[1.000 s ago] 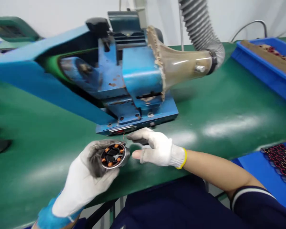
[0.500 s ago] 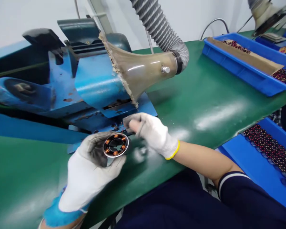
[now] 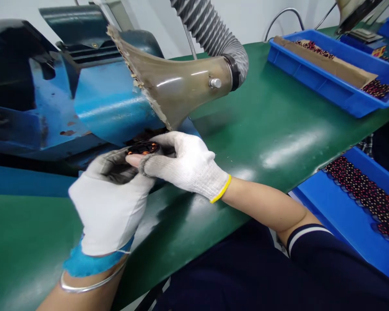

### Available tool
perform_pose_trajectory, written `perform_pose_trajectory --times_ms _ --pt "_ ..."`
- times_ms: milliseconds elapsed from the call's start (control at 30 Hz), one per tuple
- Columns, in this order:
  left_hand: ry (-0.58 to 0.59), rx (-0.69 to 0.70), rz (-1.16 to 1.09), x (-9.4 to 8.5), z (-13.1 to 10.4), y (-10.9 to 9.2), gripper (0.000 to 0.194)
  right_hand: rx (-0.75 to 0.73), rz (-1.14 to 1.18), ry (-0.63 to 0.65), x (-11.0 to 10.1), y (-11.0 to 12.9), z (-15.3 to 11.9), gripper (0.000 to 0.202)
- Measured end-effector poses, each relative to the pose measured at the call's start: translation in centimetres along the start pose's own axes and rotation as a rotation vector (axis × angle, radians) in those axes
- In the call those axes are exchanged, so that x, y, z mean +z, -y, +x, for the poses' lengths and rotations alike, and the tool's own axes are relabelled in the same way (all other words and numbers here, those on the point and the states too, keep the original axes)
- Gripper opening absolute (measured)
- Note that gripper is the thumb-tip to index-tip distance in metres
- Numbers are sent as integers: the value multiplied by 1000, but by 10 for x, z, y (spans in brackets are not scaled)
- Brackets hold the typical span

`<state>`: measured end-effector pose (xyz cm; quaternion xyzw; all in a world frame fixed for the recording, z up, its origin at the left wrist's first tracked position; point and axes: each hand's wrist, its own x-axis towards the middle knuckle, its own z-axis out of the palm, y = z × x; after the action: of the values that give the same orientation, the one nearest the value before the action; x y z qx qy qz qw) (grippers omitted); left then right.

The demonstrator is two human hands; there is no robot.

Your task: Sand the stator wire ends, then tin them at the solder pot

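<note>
A round black part with orange copper coils (image 3: 143,149) is held between both gloved hands, just below the blue machine's guard. My left hand (image 3: 112,198), in a white glove with grey fingertips, is wrapped round its left and lower side. My right hand (image 3: 184,164), in a white glove with a yellow cuff, grips the right side, its bare thumb tip lying against the near edge. The part's far side and most of the fingertips are hidden.
The blue machine (image 3: 113,103) fills the upper left, with a tan suction hood (image 3: 184,82) and grey hose (image 3: 210,30). A blue tray (image 3: 317,80) of small parts is at the back right of the green table (image 3: 246,129). Another blue tray (image 3: 327,207) with rows of parts sits lower right.
My right hand has moved left and closed on the coil part. My left hand has raised the part towards the machine and tilted it. The view has shifted a little.
</note>
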<state>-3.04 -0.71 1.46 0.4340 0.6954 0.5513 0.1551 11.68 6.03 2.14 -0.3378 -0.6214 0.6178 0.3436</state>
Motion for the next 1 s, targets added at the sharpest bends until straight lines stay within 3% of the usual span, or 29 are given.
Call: perform_pose_trajectory --times_ms 133,233,400,533,667,767,867,1000 --pt "-4 -1 46 0 1 -2 51 -51 15 2 3 -6 0 26" --pt "-14 17 65 0 0 0 57 -96 164 -47 7 -12 2 38" --pt "-24 72 53 4 -2 8 54 -64 152 -90 13 -19 1 36" --pt "-53 231 -4 7 -15 33 56 -131 189 -7 3 -31 -9 67" --pt "35 256 -51 4 -31 55 59 -252 -67 126 -13 -39 -16 84" --pt "-6 203 2 -2 -37 58 60 -413 -269 165 -18 -41 -18 95" --pt "-8 114 27 -7 -37 59 63 -483 -383 205 -16 -41 -21 84" --pt "186 14 -107 -14 -36 62 87 -479 -457 222 -14 -40 -23 74"
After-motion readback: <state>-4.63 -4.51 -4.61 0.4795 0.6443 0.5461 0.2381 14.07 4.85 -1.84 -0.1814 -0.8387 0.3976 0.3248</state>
